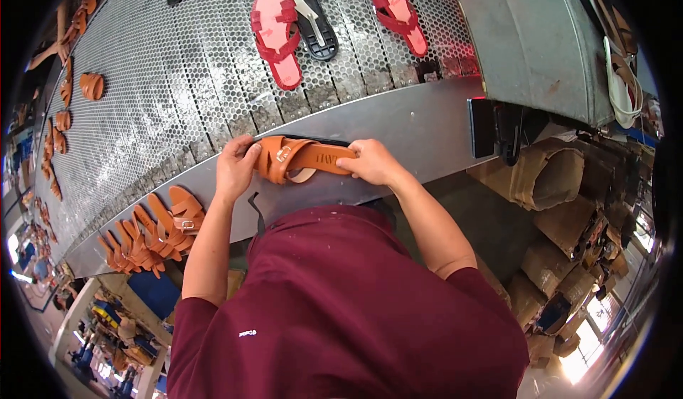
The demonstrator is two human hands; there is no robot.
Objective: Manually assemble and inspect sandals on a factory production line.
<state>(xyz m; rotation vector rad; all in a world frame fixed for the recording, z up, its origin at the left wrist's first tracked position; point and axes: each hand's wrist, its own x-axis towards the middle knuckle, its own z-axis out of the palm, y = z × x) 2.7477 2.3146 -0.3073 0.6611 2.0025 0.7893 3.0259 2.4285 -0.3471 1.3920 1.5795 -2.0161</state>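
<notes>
Between my two hands lies a tan sandal (321,158) with crossed straps and a metal buckle, held over the steel ledge of the conveyor. My left hand (236,165) grips its strapped toe end, thumb against the straps. At the other end, my right hand (373,163) pinches the heel, thumb on top of the insole. A dark sole edge shows along the sandal's far side; whether it belongs to this sandal or to another piece behind it, I cannot tell. The fingers beneath the sandal are hidden.
A row of tan sandals (153,232) leans along the ledge at left. On the perforated metal conveyor (206,50) lie a red sandal (277,39), a black sole (313,25) and another red sandal (398,11). A grey metal housing (533,43) stands at right, above cardboard boxes (558,178).
</notes>
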